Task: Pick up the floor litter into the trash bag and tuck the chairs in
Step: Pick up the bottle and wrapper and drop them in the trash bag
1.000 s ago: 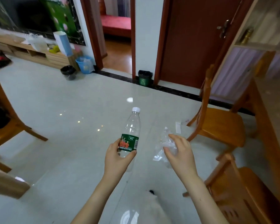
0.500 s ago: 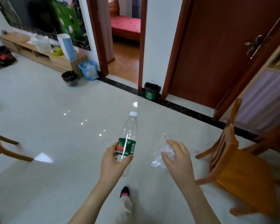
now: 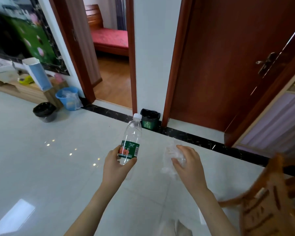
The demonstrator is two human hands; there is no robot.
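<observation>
My left hand (image 3: 115,165) grips an empty clear plastic bottle (image 3: 132,133) with a white cap and a green label, held upright over the pale tiled floor. A crumpled piece of clear plastic wrap (image 3: 173,156) is pinched in my right hand (image 3: 188,163), a little to the right of the bottle. A small green bin lined with a black bag (image 3: 150,119) stands against the wall strip just behind the bottle's cap. One wooden chair (image 3: 269,198) shows blurred at the lower right, its back toward me.
A black-bagged bin (image 3: 44,111) and a blue bucket (image 3: 67,97) stand by the low TV cabinet (image 3: 22,90) at left. An open doorway (image 3: 111,65) leads to a room with a red bed. A closed brown door (image 3: 220,57) and a shelf unit (image 3: 276,123) fill the right.
The view has moved forward toward the wall and the green bin. The chairs have slid out to the lower right and left. Both hands keep the same hold.
</observation>
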